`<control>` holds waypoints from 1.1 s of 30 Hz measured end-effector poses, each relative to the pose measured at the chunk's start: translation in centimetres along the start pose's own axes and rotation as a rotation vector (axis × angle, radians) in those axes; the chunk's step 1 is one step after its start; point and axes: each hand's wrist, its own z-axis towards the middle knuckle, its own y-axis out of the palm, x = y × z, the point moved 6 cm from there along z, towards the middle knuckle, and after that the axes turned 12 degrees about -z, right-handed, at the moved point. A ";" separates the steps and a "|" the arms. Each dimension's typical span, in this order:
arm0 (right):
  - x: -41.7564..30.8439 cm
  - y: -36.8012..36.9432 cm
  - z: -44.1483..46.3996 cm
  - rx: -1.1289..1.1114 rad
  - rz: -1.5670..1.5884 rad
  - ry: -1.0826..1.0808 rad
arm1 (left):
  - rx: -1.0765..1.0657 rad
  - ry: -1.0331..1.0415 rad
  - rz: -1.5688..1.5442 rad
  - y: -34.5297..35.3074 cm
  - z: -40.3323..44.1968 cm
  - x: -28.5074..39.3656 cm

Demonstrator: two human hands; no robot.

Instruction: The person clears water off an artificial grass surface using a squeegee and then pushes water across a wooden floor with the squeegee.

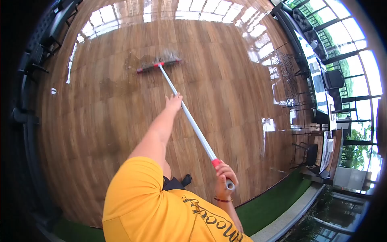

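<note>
A floor squeegee with a long silver pole (196, 130) stretches from me toward the middle of the floor. Its wide dark blade with red fittings (159, 65) rests on the wooden boards, where water is splashing and lying in wet patches (135, 61). My left hand (173, 101) reaches forward and holds the lower pole; its fingers look partly loose. Near my body, my right hand (225, 177) is wrapped round the red grip (216, 162), with the pole's hollow end showing below it. A bracelet circles the right wrist.
Dark furniture (29, 80) lines the left edge. Along the right stand long tables (316, 78), chairs (334, 79) and tangled cables (285, 76), before tall windows. A small white object (53, 91) lies on the left floor. A green mat strip (278, 201) borders the lower right.
</note>
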 end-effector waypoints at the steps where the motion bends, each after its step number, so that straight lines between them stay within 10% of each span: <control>1: 0.6 1.0 1.2 0.038 0.031 0.037 | -0.004 -0.008 -0.007 -0.9 2.0 -0.4; 6: -4.3 -7.6 6.3 0.261 0.129 0.081 | 0.023 0.485 -0.424 -5.2 0.5 10.6; 16: -23.4 -16.8 7.6 0.424 0.009 -0.323 | -0.668 0.899 -0.578 -3.2 -16.2 31.2; 26: 0.5 -16.6 17.2 0.351 0.176 -0.143 | -0.221 0.714 -0.368 5.8 7.3 26.7; 33: 16.8 -10.5 24.7 0.062 0.194 0.123 | -0.187 0.150 -0.039 7.8 24.0 16.8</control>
